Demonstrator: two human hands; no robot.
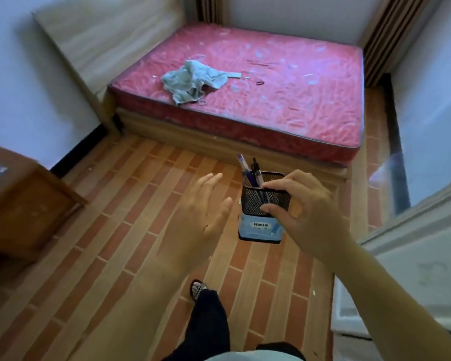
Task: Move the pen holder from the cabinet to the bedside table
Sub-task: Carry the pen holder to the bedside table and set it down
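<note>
My right hand (pixel 305 204) pinches the black mesh pen holder (pixel 262 204), left hand (pixel 201 207) spread empty; I should keep it upright toward the left brown wooden bedside table (pixel 24 204)

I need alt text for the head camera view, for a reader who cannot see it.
A person's right hand carries a black mesh pen holder with pens above a brick-patterned floor; the left hand is open beside it. Ahead lies a pink mattress with a crumpled cloth.

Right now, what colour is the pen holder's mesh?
Black mesh on the pen holder, above a light blue label band; head view.
</note>
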